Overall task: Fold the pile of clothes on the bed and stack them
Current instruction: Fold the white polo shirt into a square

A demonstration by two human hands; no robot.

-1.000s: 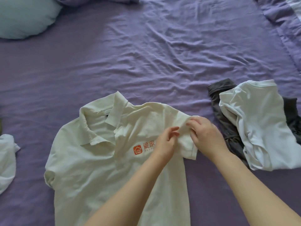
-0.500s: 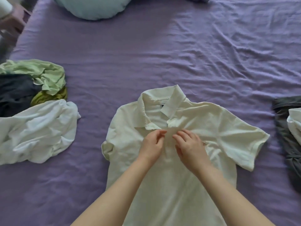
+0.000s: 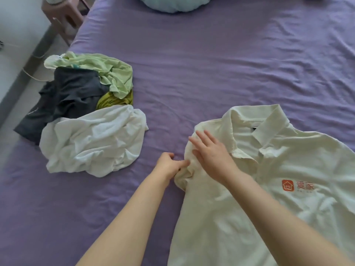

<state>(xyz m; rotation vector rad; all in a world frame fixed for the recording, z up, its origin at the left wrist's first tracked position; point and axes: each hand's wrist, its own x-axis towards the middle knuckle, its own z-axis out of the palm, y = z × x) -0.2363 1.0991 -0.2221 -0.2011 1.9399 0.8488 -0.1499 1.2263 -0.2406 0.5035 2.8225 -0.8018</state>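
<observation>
A cream polo shirt [image 3: 269, 189] with an orange logo lies face up on the purple bed sheet [image 3: 192, 64], collar towards the far side. My left hand [image 3: 169, 165] pinches the bunched left sleeve at the shirt's edge. My right hand [image 3: 211, 152] rests flat, fingers spread, on the shirt's left shoulder just beside the left hand. To the left lies an unfolded pile: a white garment [image 3: 92, 143] in front, a dark grey garment [image 3: 65, 98] behind it, and a light green garment [image 3: 107, 72] over an olive one.
A pale blue pillow [image 3: 172, 4] sits at the head of the bed. A pinkish stool [image 3: 63, 20] stands off the bed's far left corner, with floor and a wall base along the left edge.
Both hands moved from the shirt's placket to its left sleeve and shoulder. The view swung left, so the pile shows fully and the garments at right have left the frame.
</observation>
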